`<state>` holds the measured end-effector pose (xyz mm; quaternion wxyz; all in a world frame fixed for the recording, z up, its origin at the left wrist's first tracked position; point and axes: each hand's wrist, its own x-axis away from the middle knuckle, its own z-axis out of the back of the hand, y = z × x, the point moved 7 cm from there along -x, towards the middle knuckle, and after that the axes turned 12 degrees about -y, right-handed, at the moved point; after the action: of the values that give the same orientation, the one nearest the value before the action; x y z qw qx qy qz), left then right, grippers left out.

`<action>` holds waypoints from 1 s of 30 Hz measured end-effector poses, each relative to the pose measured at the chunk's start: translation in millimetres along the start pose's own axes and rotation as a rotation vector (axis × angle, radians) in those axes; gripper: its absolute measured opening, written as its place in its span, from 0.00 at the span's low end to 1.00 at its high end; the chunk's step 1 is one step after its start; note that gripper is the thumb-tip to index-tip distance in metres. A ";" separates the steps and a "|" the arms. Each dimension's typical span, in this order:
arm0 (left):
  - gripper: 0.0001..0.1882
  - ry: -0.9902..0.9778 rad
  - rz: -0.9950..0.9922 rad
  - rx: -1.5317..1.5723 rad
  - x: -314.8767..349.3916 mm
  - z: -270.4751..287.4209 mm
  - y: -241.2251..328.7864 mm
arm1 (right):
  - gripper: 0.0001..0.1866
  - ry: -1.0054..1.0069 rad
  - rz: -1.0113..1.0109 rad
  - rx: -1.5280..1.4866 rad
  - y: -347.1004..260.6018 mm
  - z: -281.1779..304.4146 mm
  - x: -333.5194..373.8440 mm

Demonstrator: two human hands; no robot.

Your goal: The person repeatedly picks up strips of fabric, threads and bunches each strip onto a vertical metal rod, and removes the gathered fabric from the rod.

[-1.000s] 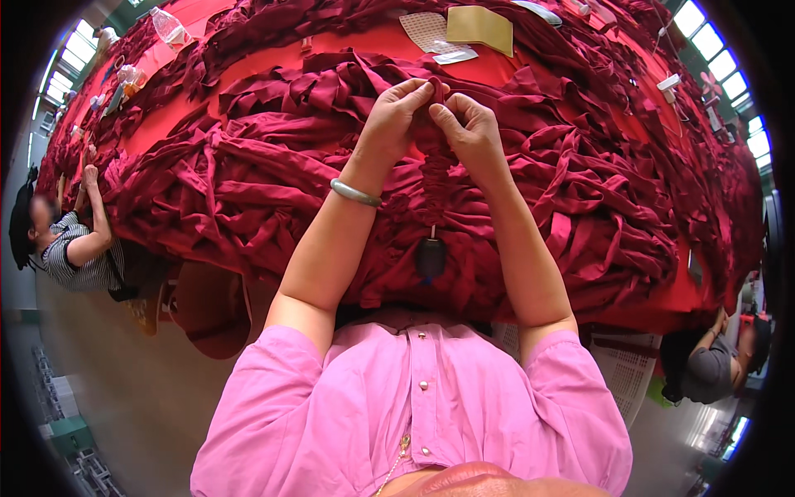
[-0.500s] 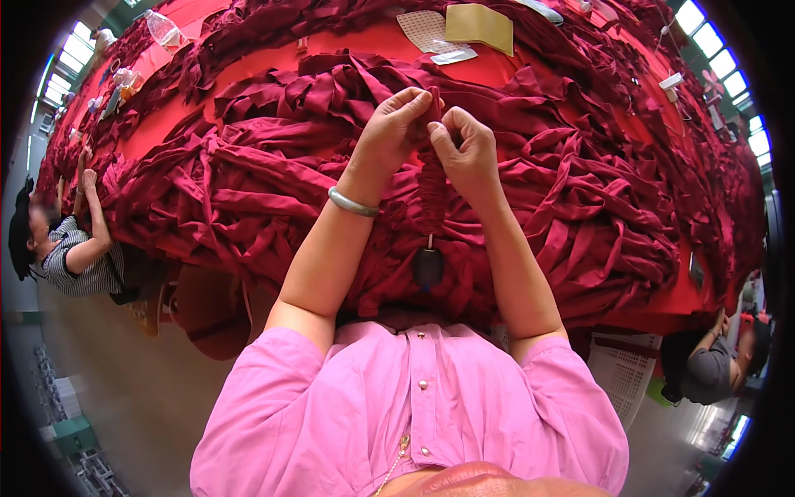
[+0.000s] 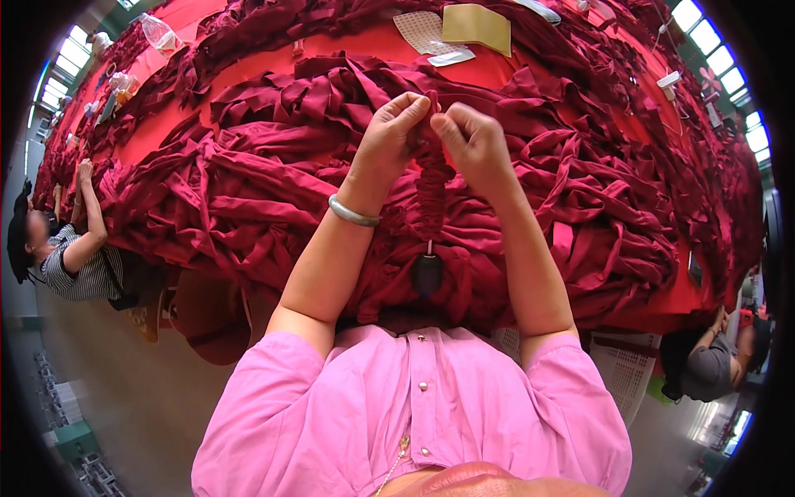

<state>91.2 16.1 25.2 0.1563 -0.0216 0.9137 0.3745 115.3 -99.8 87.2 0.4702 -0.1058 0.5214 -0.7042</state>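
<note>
My left hand (image 3: 391, 134) and my right hand (image 3: 472, 142) pinch the top of a bunched dark red fabric strip (image 3: 433, 186) between them. The gathered strip hangs down toward me and ends at a small dark rounded piece (image 3: 427, 273) on a pale stem. A silver bangle (image 3: 354, 213) circles my left wrist. Both hands hover over a heap of dark red fabric strips (image 3: 248, 182) that covers a long red table (image 3: 273, 66).
A tan card (image 3: 476, 25), a pale patterned sheet (image 3: 422, 30) and a small white packet (image 3: 451, 57) lie at the table's far side. A person in a striped top (image 3: 79, 261) works at the left edge, another person (image 3: 712, 364) crouches at the lower right.
Both hands have come closer toward me and together, and the fabric strip between them has bunched up more tightly.
</note>
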 end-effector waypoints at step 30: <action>0.07 -0.058 -0.013 0.117 -17.7 -12.3 1.6 | 0.15 0.128 -0.009 0.249 -10.9 1.3 -8.7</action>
<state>104.4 7.3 39.9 0.1862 -0.0075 0.9289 0.3199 114.8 -93.8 99.8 0.4424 -0.0037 0.4585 -0.7708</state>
